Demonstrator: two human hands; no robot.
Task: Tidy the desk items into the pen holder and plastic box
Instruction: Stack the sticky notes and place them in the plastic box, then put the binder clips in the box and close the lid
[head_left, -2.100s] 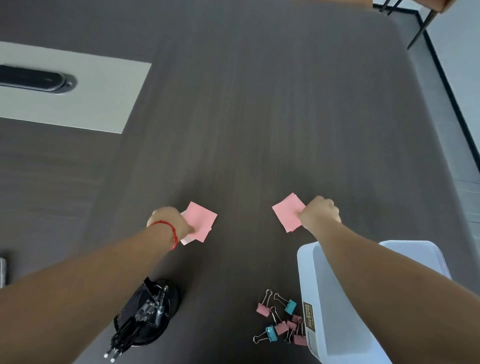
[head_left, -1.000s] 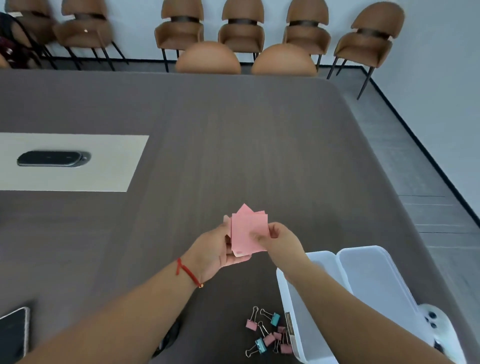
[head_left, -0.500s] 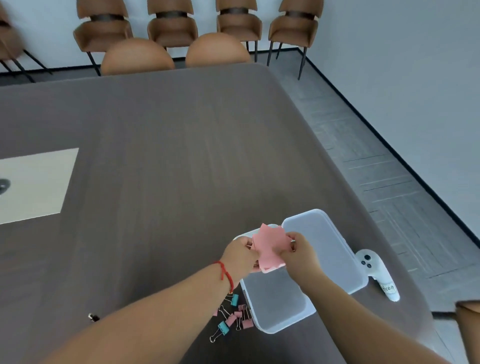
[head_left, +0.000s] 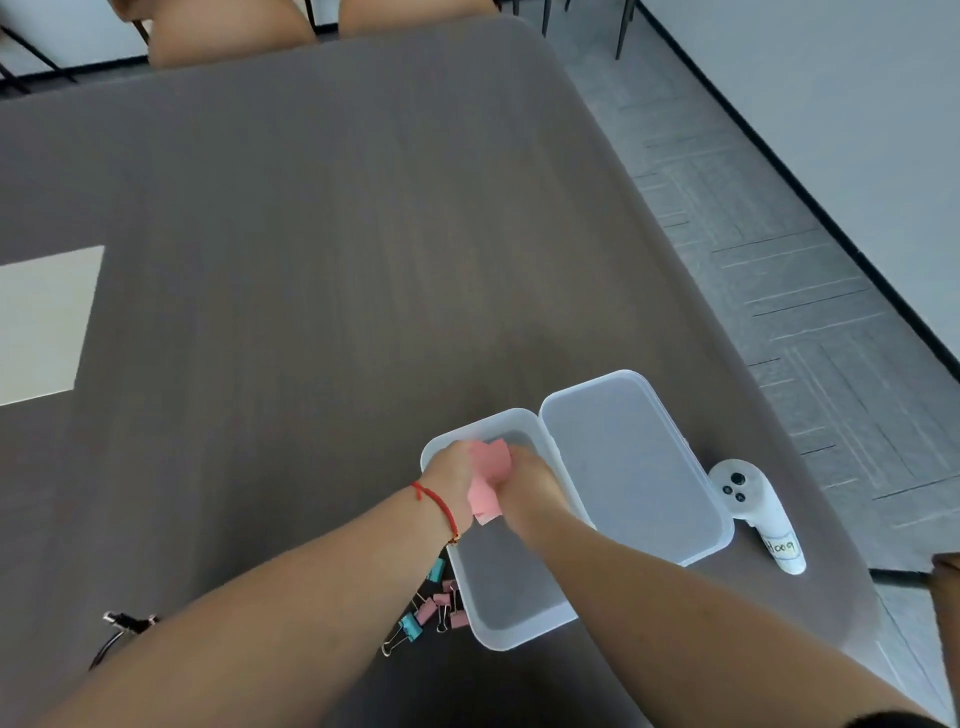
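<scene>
A stack of pink sticky notes (head_left: 485, 475) is held between both hands, low inside the far end of the white plastic box (head_left: 511, 621). My left hand (head_left: 451, 475), with a red string at the wrist, grips the notes' left side. On their right side my right hand (head_left: 531, 483) is closed on them. The box's lid (head_left: 631, 467) lies open flat to its right. Several pink and blue binder clips (head_left: 428, 605) lie on the table just left of the box. Only the pen holder's rim and pen tips (head_left: 122, 629) show at the lower left, behind my left arm.
A white handheld controller (head_left: 753, 512) lies right of the lid near the dark table's right edge (head_left: 727, 332). A pale inset panel (head_left: 44, 322) sits at the left. Brown chair backs (head_left: 223, 28) stand past the far edge.
Both hands picked up separate pink note piles, joined them into one stack, carried it right over the box, and have now lowered it into the box's far end.
</scene>
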